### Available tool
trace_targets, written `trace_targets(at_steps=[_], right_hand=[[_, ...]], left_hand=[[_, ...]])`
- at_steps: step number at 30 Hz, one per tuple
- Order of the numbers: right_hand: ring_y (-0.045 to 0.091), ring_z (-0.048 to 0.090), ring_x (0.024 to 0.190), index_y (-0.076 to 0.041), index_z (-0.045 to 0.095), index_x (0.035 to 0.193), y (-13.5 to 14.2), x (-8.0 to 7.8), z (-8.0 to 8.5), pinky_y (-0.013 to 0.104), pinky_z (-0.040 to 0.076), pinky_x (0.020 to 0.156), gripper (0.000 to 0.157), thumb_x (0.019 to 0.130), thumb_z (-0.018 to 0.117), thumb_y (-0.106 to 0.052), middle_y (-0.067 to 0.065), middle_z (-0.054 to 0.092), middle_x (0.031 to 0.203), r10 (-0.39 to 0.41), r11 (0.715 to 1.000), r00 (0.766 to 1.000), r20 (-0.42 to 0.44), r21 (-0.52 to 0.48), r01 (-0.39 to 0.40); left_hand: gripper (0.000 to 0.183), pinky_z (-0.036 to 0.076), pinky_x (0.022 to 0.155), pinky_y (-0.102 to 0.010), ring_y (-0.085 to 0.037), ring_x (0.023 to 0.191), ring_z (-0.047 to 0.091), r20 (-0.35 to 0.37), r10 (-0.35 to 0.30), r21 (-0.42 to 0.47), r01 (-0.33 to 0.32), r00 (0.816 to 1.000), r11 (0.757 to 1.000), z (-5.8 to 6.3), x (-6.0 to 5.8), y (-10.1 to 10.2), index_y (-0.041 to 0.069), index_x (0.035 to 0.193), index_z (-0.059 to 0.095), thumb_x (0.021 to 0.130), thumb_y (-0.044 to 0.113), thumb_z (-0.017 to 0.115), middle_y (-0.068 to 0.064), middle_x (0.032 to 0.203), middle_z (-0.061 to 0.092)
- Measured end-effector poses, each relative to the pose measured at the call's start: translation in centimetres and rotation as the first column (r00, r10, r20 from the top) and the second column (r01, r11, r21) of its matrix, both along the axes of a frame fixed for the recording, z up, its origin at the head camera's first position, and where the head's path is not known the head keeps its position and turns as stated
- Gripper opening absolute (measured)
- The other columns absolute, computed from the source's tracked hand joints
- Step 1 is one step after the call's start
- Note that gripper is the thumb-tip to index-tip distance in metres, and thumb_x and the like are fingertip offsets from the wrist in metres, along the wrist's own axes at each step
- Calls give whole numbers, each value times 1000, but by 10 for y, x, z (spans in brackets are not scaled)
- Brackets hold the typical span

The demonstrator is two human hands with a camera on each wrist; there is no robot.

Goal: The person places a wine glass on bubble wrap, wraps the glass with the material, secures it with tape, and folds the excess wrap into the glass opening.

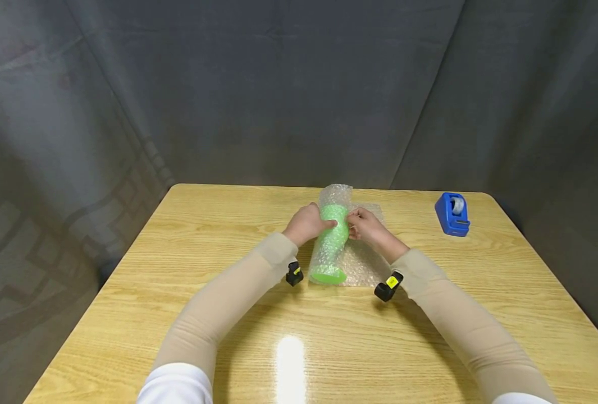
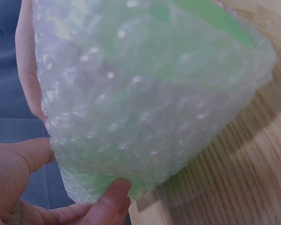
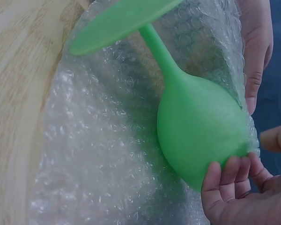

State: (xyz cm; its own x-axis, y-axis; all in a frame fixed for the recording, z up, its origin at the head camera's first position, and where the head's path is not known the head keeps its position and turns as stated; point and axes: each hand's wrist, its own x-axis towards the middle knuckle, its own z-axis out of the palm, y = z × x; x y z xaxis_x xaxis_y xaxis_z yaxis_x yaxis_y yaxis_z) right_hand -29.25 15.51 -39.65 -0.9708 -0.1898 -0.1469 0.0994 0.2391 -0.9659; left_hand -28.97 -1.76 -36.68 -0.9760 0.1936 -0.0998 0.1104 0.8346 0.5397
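A green wine glass (image 3: pixel 199 124) lies on its side, partly rolled in clear bubble wrap (image 2: pixel 131 108), with its round foot (image 1: pixel 329 276) toward me. My left hand (image 1: pixel 310 223) grips the wrapped side, its thumb across the top. In the left wrist view, the left hand's fingers (image 2: pixel 113 194) curl round the wrapped bowl. From the other side, my right hand (image 1: pixel 370 227) holds the edge of the wrap. The right wrist view shows the right hand's fingertips (image 3: pixel 229 171) against the bare bowl and the thumb near the wrap's edge.
Unrolled bubble wrap (image 1: pixel 361 264) spreads flat to the right of the glass. A blue tape dispenser (image 1: pixel 450 216) with a roll of clear tape stands at the back right of the wooden table (image 1: pixel 218 224). A grey curtain (image 1: pixel 278 101) hangs behind.
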Motion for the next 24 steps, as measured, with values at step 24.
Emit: trace_targets(at_steps=[24], right_hand=[[8, 43, 67, -4, 41, 96, 0, -1, -1, 25, 46, 66, 14, 98, 53, -9, 1, 41, 84, 24, 999, 1000, -14, 48, -23]], left_hand=[[33, 58, 78, -40, -31, 73, 65, 199, -43, 362, -32, 979, 932, -3, -3, -15, 8, 76, 47, 95, 32, 60, 0, 68, 44]])
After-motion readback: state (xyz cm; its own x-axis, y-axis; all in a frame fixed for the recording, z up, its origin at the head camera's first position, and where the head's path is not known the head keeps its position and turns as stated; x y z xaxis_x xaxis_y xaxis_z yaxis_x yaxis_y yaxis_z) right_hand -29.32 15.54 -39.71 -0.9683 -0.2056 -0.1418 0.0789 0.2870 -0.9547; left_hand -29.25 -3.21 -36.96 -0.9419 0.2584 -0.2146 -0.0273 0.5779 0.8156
